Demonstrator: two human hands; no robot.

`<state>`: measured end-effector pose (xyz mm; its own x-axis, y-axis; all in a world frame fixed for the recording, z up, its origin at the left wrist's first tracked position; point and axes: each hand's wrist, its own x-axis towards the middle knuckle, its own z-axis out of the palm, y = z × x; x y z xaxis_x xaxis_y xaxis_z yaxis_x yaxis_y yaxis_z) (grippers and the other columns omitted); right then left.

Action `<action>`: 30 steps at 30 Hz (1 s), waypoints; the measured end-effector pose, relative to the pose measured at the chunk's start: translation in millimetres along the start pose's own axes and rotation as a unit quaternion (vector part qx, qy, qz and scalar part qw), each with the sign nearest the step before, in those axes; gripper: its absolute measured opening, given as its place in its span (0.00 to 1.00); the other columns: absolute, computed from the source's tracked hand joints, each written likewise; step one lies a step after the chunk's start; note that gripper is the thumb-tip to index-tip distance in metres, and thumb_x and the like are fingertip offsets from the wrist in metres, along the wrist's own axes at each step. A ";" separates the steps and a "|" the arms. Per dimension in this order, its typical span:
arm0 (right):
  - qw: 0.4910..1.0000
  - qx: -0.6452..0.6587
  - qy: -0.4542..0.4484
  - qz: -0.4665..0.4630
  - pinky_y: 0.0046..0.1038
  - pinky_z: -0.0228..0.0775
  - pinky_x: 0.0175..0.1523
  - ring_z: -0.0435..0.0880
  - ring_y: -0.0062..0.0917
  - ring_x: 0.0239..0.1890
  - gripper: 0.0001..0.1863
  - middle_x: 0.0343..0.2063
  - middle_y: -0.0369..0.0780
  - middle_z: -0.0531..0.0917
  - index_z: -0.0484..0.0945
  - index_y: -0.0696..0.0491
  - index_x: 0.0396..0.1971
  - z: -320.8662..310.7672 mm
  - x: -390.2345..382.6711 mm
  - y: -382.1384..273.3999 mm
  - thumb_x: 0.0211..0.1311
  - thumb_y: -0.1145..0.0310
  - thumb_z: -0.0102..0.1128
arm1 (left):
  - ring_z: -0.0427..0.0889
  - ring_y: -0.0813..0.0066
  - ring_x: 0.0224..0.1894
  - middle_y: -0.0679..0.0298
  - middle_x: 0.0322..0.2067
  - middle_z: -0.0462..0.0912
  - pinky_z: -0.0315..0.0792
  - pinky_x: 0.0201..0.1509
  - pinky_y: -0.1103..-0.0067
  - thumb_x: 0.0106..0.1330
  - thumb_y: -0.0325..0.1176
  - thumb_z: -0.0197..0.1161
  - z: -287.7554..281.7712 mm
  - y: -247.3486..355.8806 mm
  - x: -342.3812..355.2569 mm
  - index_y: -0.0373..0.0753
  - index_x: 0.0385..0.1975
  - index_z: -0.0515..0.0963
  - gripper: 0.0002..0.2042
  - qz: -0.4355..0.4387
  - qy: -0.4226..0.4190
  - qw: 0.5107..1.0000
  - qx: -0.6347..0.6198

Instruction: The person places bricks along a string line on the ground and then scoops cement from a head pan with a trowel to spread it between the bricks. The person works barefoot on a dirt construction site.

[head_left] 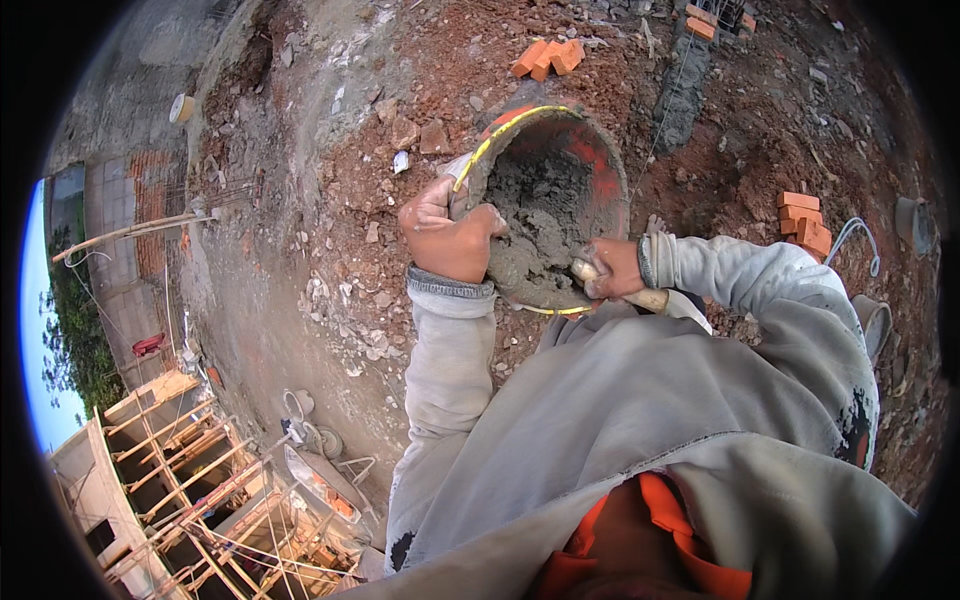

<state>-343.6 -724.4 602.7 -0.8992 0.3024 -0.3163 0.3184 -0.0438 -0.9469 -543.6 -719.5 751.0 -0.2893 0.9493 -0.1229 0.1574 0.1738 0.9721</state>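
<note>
A round bucket [612, 150] with a yellow-edged rim and red patches inside is tilted in front of my body. Wet grey mortar [540, 205] lies in it. My left hand [450, 235] is closed on the bucket's left rim, fingers curled over the edge. At the near right rim, my right hand [612, 268] is closed round a tool with a pale wooden handle [648, 300]. The rounded handle end shows by the mortar; the tool's working end I cannot make out.
Red soil with rubble surrounds the bucket. Orange bricks [548, 58] lie beyond it, and more bricks [803, 220] are stacked at right. A line of grey mortar [683, 95] runs along a string. Lower left stand a wheelbarrow [325, 485] and timber framing [180, 460].
</note>
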 end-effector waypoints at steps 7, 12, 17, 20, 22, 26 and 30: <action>0.998 -0.021 -0.058 0.006 0.28 0.69 0.23 0.77 0.24 0.14 0.12 0.13 0.38 0.78 0.74 0.59 0.16 -19.9 -2.1 -16.6 0.48 0.65 0.57 | 0.73 0.81 0.21 0.66 0.20 0.78 0.70 0.27 0.84 0.39 0.19 0.55 -9.0 -18.4 -5.6 0.29 0.26 0.77 0.11 0.001 0.040 0.999 -0.021; 0.998 -0.010 -0.045 0.031 0.31 0.66 0.25 0.74 0.25 0.16 0.10 0.12 0.39 0.75 0.72 0.58 0.17 -30.0 -29.1 -8.3 0.47 0.66 0.58 | 0.73 0.80 0.20 0.66 0.20 0.77 0.71 0.27 0.83 0.39 0.19 0.54 -14.4 -85.7 -5.0 0.30 0.24 0.77 0.10 -0.047 0.080 0.995 -0.036; 0.993 0.090 0.053 0.051 0.31 0.65 0.23 0.74 0.24 0.16 0.09 0.12 0.39 0.74 0.72 0.57 0.21 -16.9 -55.1 67.2 0.45 0.67 0.58 | 0.76 0.76 0.22 0.63 0.24 0.79 0.73 0.28 0.80 0.41 0.17 0.52 -5.4 -196.5 -0.2 0.30 0.29 0.77 0.13 -0.096 0.055 0.993 0.039; 0.975 0.138 0.133 0.110 0.29 0.69 0.22 0.77 0.25 0.14 0.08 0.10 0.38 0.75 0.72 0.57 0.21 2.2 -72.0 144.9 0.45 0.67 0.57 | 0.76 0.76 0.22 0.63 0.24 0.79 0.72 0.28 0.79 0.41 0.18 0.53 4.8 -258.4 -4.9 0.30 0.27 0.77 0.12 -0.111 0.021 0.985 0.132; 0.956 0.154 0.195 0.154 0.29 0.70 0.21 0.78 0.26 0.13 0.09 0.09 0.38 0.76 0.72 0.57 0.19 7.5 -84.8 183.2 0.46 0.66 0.57 | 0.76 0.75 0.23 0.63 0.23 0.79 0.72 0.29 0.79 0.41 0.19 0.53 11.9 -276.8 -15.6 0.30 0.27 0.78 0.11 -0.131 0.006 0.968 0.213; 0.921 0.134 0.283 0.233 0.29 0.69 0.21 0.78 0.26 0.12 0.10 0.11 0.40 0.77 0.73 0.57 0.17 23.7 -95.7 306.4 0.45 0.65 0.59 | 0.75 0.68 0.22 0.61 0.18 0.77 0.70 0.31 0.73 0.36 0.20 0.56 16.0 -322.7 -35.9 0.31 0.20 0.75 0.07 -0.145 0.031 0.952 0.269; 0.845 0.162 0.338 0.381 0.35 0.71 0.41 0.80 0.41 0.39 0.26 0.31 0.52 0.79 0.73 0.63 0.32 38.0 -74.3 445.2 0.42 0.54 0.65 | 0.75 0.70 0.22 0.62 0.19 0.77 0.70 0.30 0.74 0.37 0.20 0.55 18.0 -347.5 -48.2 0.30 0.21 0.76 0.08 -0.193 0.006 0.904 0.383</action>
<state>-146.4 -802.6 202.4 -0.0572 0.5391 -0.8403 0.5306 -0.6966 -0.4830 -567.3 -821.0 415.5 -0.4715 0.7772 -0.4168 0.6479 0.6259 0.4341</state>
